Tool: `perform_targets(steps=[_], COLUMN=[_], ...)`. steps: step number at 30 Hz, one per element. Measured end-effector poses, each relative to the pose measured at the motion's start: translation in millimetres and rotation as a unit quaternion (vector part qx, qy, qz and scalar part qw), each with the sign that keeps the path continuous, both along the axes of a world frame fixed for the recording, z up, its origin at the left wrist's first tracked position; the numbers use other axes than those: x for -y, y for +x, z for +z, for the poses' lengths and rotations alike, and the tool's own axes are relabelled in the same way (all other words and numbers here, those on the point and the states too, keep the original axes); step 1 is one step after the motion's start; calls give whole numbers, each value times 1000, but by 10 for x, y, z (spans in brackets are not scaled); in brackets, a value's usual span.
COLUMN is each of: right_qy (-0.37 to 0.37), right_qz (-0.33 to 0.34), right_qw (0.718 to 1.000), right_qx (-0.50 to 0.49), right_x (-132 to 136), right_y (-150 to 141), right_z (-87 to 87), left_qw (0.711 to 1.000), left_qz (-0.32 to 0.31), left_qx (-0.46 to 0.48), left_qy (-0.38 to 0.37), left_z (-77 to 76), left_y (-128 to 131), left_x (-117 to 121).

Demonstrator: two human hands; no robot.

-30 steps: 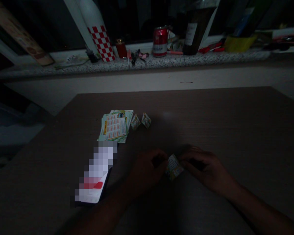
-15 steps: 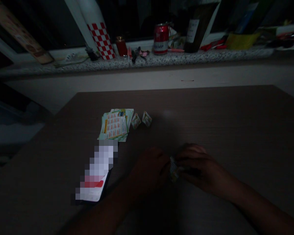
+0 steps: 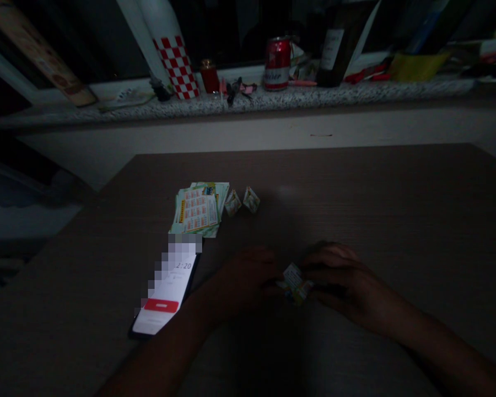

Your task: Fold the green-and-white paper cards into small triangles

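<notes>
The folded paper (image 3: 296, 283), near centre, shows more print than half a second ago; its folding looks unfinished. The right hand (image 3: 357, 286) pinches its right edge; the left hand (image 3: 246, 284) is too dark to judge.

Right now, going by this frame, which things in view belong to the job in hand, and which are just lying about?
In the job:
- printed paper piece, between the left hand and right hand
- probably the two small paper pieces and sheet stack

Seemingly lying about:
- lit phone
- red can
- checkered bottle
- yellow container
</notes>
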State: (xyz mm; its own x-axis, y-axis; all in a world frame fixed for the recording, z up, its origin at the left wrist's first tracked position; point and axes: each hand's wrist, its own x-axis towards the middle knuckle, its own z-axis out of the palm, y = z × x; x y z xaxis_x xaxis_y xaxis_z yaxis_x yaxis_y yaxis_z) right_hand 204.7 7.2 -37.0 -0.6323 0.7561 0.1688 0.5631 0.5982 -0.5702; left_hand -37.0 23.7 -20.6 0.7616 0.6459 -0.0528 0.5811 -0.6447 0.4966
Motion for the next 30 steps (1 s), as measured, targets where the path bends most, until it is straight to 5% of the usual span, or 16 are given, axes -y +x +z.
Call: perform_targets(steps=[30], right_qy=[45], right_qz=[-13], right_qw=[998], right_qx=[-31], right_x=[-6], right_y=[-41], right_z=[-31], left_qw=[996], left_qz=[6], left_qx=[-50], left_qy=[73], left_z=[73], left_y=[77], left_x=[53])
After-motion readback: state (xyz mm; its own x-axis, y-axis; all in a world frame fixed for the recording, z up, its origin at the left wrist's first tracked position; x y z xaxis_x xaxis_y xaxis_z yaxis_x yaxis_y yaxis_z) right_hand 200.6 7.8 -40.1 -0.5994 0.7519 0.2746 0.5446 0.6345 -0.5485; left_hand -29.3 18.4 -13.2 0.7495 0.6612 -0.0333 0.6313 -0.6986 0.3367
